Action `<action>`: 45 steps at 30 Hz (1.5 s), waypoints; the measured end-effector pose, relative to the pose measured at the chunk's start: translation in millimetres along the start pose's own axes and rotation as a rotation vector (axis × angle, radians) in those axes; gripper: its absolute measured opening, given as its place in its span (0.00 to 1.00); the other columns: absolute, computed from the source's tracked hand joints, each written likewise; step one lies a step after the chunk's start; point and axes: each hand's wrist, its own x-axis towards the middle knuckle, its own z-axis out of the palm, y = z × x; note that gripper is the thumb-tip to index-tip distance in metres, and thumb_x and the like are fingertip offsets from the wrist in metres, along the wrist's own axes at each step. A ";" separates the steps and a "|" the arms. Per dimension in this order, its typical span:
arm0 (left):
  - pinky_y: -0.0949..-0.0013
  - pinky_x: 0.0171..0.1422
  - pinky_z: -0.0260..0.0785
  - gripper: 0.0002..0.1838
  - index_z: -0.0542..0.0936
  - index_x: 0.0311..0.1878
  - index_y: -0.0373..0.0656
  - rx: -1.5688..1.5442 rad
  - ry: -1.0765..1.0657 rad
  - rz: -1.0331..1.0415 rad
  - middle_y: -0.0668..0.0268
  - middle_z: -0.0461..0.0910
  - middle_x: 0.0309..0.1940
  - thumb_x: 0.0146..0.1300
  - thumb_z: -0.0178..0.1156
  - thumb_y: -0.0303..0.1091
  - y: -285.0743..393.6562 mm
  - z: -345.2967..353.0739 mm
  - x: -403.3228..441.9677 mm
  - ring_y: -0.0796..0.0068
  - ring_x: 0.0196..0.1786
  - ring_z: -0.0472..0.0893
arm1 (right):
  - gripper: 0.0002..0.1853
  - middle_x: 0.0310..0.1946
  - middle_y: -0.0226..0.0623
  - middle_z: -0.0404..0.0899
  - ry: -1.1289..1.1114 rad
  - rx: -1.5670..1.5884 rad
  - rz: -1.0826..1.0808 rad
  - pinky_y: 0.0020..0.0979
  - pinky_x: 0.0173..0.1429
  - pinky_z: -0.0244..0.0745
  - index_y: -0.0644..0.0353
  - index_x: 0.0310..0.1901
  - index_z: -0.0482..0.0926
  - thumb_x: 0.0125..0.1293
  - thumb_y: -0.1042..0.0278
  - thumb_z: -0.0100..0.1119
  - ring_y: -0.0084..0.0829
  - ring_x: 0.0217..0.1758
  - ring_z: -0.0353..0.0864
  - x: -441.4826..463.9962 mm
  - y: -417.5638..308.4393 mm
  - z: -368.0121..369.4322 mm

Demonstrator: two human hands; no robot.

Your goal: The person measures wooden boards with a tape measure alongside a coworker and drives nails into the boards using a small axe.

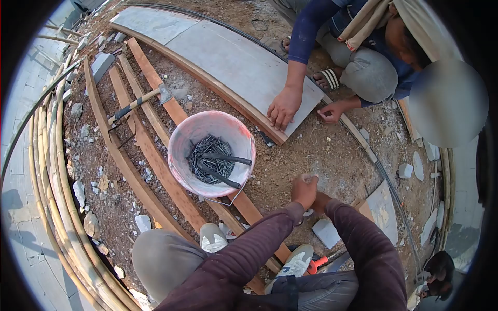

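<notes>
Just right of centre, my left hand (304, 191) is closed, its fingers curled together; whatever it grips is too small to make out. Right beside it, my right hand (320, 201) is mostly hidden behind the left hand and the sleeves, so its fingers do not show. To the left stands a pinkish-white bucket (178, 150) of nails (207, 150), with two dark tool handles (226, 157) sticking out over its rim. Beyond my hands lies a long grey-topped panel with wooden edges (228, 57). A co-worker's hand (285, 108) rests flat on its near end.
Several wooden planks (150, 140) lie under and left of the bucket, with a hammer (136, 102) across them. Bamboo poles (49, 207) run along the left. A co-worker crouches at the upper right. A white block (326, 233) and an orange-handled tool (317, 265) lie near my shoes.
</notes>
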 end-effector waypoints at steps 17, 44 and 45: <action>0.57 0.35 0.68 0.12 0.74 0.35 0.35 -0.698 -0.582 0.672 0.56 0.75 0.25 0.65 0.62 0.35 284.5 -58.8 -133.1 0.59 0.26 0.77 | 0.09 0.26 0.46 0.79 0.592 -0.220 -0.254 0.41 0.35 0.72 0.63 0.34 0.80 0.62 0.67 0.68 0.45 0.28 0.80 30.8 -307.4 -124.0; 0.55 0.37 0.67 0.12 0.73 0.36 0.34 -0.779 -0.550 0.887 0.54 0.75 0.27 0.62 0.63 0.34 332.9 -147.3 -130.7 0.56 0.29 0.77 | 0.21 0.41 0.54 0.85 0.471 -0.188 -0.086 0.49 0.51 0.78 0.59 0.45 0.86 0.71 0.50 0.53 0.53 0.45 0.85 114.3 -382.3 -97.6; 0.55 0.37 0.67 0.12 0.73 0.36 0.34 -0.769 -0.544 0.896 0.54 0.75 0.27 0.62 0.63 0.34 336.0 -145.0 -131.9 0.56 0.29 0.77 | 0.16 0.39 0.49 0.85 0.412 -0.054 -0.027 0.46 0.49 0.78 0.60 0.41 0.85 0.69 0.55 0.56 0.50 0.44 0.85 113.8 -382.4 -94.8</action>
